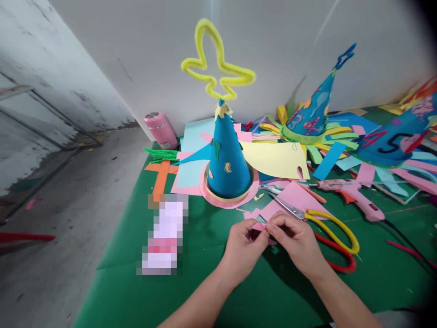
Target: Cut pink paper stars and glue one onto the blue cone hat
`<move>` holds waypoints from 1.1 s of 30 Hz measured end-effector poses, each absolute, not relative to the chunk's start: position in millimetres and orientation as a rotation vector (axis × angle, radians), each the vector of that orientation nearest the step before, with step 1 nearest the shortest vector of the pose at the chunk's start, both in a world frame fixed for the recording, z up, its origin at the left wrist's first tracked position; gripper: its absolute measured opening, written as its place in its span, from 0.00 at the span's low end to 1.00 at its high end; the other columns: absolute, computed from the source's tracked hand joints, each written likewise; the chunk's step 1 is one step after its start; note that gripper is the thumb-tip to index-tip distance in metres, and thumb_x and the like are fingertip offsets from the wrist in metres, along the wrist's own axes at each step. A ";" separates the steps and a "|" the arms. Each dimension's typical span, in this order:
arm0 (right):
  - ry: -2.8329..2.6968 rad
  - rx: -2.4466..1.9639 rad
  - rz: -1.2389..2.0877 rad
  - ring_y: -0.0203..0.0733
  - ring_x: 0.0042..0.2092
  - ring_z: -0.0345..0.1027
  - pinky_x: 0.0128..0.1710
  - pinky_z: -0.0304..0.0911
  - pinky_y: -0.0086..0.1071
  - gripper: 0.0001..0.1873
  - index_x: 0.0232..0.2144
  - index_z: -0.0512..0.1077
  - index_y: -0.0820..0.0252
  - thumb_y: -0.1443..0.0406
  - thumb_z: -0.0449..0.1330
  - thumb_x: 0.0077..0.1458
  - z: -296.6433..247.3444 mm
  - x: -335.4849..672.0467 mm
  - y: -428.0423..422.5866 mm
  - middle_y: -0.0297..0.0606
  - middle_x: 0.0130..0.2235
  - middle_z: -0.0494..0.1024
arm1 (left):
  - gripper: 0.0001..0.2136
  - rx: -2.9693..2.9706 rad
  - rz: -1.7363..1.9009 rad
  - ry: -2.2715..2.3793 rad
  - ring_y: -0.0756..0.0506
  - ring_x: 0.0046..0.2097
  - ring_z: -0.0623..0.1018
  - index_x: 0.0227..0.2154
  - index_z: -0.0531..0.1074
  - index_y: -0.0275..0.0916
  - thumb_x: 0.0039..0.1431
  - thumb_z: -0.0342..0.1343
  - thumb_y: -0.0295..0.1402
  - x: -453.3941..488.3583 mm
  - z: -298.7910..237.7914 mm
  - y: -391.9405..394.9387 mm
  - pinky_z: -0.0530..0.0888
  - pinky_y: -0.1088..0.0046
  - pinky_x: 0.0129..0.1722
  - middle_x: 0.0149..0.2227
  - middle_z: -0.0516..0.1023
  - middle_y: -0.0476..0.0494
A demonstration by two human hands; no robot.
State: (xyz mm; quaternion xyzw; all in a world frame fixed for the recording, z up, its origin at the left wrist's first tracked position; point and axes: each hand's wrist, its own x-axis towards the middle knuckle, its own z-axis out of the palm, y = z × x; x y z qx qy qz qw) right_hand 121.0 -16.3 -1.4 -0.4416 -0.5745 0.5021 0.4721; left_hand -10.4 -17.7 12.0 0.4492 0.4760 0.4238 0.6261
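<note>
Low over the green table, my left hand (244, 246) and my right hand (293, 239) meet, both with fingers pinched on a small piece of pink paper (258, 226). Its full shape is hidden by my fingers. Just behind them stands a blue cone hat (228, 155) with a pink brim, small stuck-on shapes and a yellow pipe-cleaner figure (235, 79) on its tip. Scissors (336, 228) with one yellow and one red handle lie beside my right hand, their blades over a pink sheet (297, 198).
A pink hot glue gun (355, 193) with a black cord lies at the right. Two more decorated cone hats (312, 109) stand behind it among paper strips. A pink bottle (162, 131) leans at the back left. A blurred-out item (165, 237) lies near the table's left edge.
</note>
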 end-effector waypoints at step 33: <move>-1.650 -1.246 1.086 0.36 0.28 0.61 0.27 0.57 0.28 0.07 0.24 0.66 0.61 0.68 0.52 0.52 11.7 121.3 -23.3 0.34 0.25 0.66 | 0.07 1.392 0.844 1.165 0.50 0.27 0.66 0.22 0.67 0.36 0.52 0.50 0.32 -29.4 15.6 -14.0 0.64 0.75 0.28 0.23 0.67 0.50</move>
